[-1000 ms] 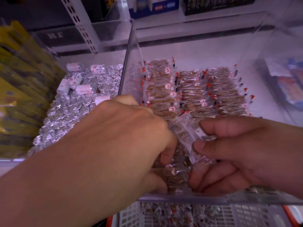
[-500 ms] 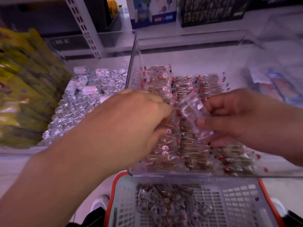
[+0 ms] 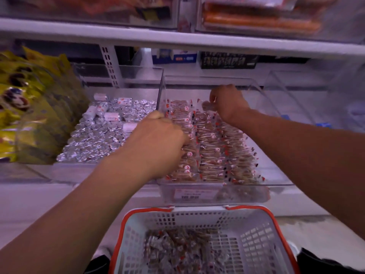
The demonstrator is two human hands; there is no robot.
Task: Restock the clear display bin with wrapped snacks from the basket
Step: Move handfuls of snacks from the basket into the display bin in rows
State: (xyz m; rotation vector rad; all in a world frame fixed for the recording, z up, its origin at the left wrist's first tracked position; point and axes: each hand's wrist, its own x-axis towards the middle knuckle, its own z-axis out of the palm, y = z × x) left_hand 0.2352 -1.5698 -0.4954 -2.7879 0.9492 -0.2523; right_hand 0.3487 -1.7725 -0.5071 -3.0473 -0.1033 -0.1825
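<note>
Both my arms are reaching into the clear display bin [image 3: 262, 91] on the shelf. My left hand [image 3: 158, 143] sits over the left row of wrapped snacks [image 3: 209, 155], fingers curled down onto the packets near the front half of the bin, though I can't tell if it's actually gripping one. My right hand [image 3: 227, 104] is farther back, near the rear wall, and its fingertips are pinching a single wrapped snack [image 3: 206, 105] just above the back end of the rows. The snacks lie in three neat rows filling the bin floor.

Below the shelf, right in front of me, is the white basket [image 3: 262, 238] with the orange rim, with a loose pile of the same snacks in its bottom. Next bin over on the left holds silver foil candies [image 3: 94, 139], and yellow bags [image 3: 29, 99] sit further left.
</note>
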